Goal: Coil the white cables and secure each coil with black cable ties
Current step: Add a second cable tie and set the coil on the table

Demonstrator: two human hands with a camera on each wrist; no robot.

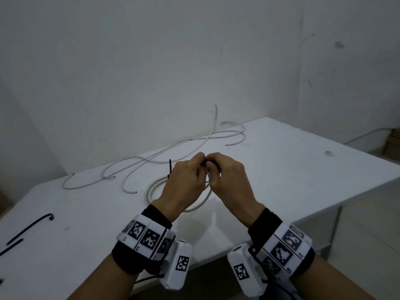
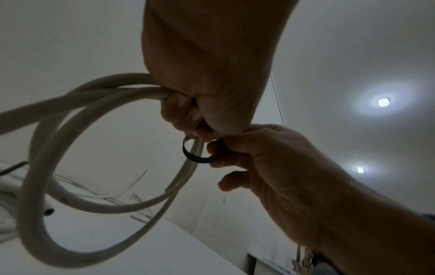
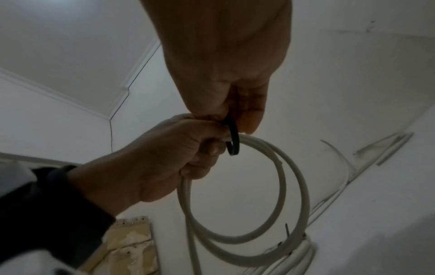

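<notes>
Both hands meet above the white table [image 1: 281,169] on a coil of white cable [image 1: 149,191]. My left hand [image 1: 184,180] grips the bundled strands [image 2: 141,92] at the top of the coil. The right hand [image 1: 227,176] pinches a black cable tie [image 2: 195,158] that curves in a loose loop under the strands, right beside the left fingers. From the right wrist, that tie [image 3: 234,143] hooks around the coil [image 3: 235,240] between the two hands. A second black tie [image 1: 170,167] stands up from the coil's left side.
Loose white cables [image 1: 194,139] sprawl across the back of the table toward the wall. Two spare black ties [image 1: 32,226] lie near the table's left front edge. The table's right edge drops off close to my right forearm.
</notes>
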